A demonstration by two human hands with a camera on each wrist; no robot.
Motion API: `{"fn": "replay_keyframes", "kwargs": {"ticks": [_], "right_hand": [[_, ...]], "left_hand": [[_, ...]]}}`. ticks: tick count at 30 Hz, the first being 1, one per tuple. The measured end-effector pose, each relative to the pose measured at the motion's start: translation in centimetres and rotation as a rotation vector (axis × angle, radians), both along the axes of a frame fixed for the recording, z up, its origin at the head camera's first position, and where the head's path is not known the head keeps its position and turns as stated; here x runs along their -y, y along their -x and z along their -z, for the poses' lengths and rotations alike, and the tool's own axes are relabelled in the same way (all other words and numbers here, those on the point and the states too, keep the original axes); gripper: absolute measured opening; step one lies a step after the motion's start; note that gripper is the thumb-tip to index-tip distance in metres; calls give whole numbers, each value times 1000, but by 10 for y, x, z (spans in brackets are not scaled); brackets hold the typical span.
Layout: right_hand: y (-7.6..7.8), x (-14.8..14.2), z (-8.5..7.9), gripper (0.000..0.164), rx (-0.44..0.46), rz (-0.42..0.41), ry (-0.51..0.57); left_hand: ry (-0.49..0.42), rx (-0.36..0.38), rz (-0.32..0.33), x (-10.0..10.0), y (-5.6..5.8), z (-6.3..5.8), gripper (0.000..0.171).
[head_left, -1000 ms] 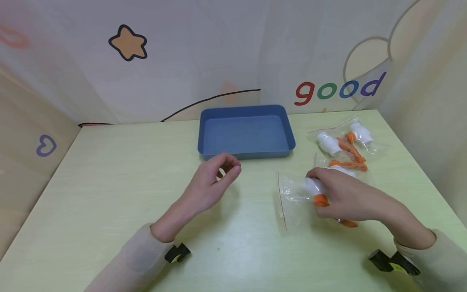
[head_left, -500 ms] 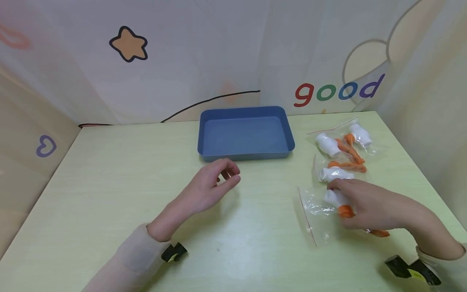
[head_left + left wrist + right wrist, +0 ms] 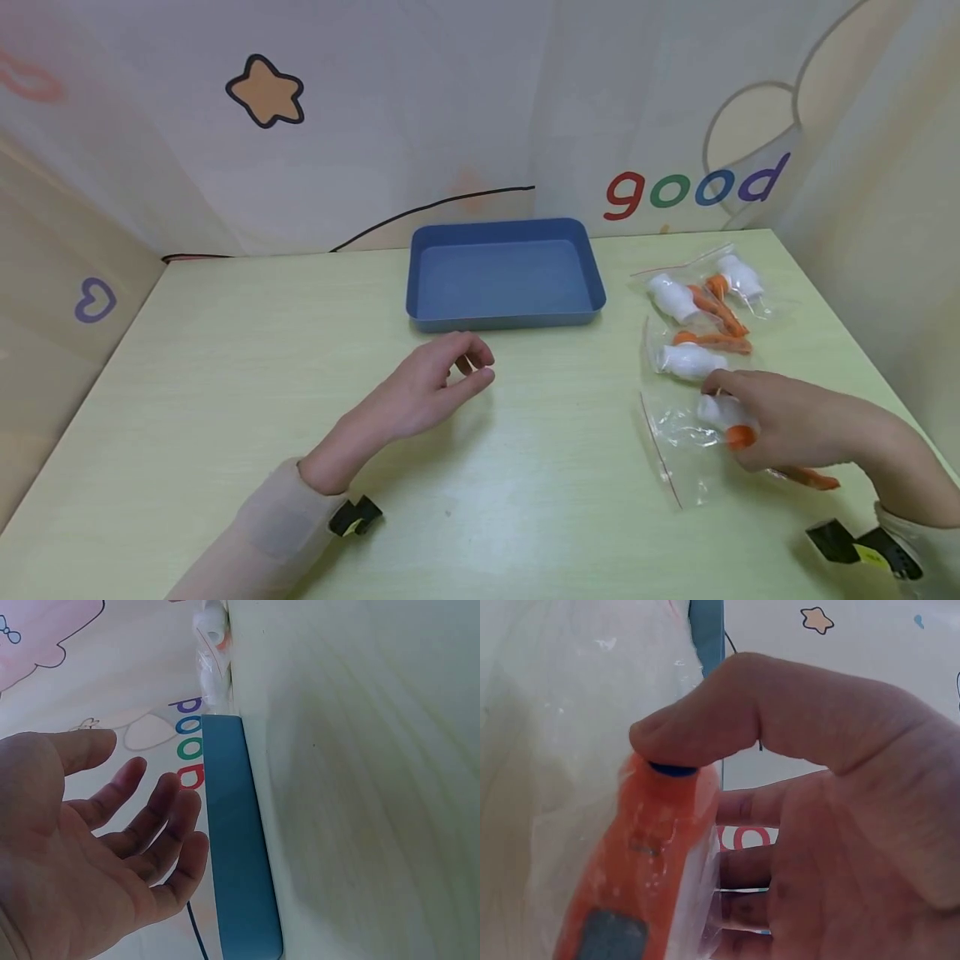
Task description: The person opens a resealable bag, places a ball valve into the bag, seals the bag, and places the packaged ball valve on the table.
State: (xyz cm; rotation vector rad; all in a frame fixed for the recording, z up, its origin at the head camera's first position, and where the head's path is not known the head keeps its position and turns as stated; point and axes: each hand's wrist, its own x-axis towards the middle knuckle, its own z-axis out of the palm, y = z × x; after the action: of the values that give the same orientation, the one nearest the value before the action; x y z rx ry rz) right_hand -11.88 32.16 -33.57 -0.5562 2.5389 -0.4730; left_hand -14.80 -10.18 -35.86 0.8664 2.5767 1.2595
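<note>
My right hand (image 3: 806, 421) grips a bagged white-and-orange item (image 3: 722, 412) at the right of the table. In the right wrist view, the thumb presses on the orange part (image 3: 656, 825), beside a dark blue spot and above a grey rectangle. The clear zip bag (image 3: 682, 467) spreads out to the left of the fingers. Part of the item is hidden under the hand. My left hand (image 3: 427, 387) hovers in front of the blue tray (image 3: 510, 321), fingers loosely curled, holding nothing; the left wrist view shows its bare palm (image 3: 82, 877).
Behind my right hand lie more bagged white-and-orange items: one close by (image 3: 690, 362), and two farther back, a left one (image 3: 673, 298) and a right one (image 3: 739, 277). A printed curtain (image 3: 405, 108) borders the table at the back and sides.
My right hand has moved right and slightly nearer with the bagged item in its grip, uncovering the bag behind it. The left hand has drifted slightly nearer.
</note>
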Motion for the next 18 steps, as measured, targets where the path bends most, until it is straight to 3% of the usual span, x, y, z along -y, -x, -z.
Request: {"fn": "replay_keyframes", "kwargs": {"ticks": [9, 18], "right_hand": [[2, -11, 3, 60, -23, -10, -77], [8, -16, 8, 66, -132, 17, -134]], "left_hand": [[15, 33, 14, 2, -2, 1, 22], [28, 35, 29, 2, -1, 3, 22]]}}
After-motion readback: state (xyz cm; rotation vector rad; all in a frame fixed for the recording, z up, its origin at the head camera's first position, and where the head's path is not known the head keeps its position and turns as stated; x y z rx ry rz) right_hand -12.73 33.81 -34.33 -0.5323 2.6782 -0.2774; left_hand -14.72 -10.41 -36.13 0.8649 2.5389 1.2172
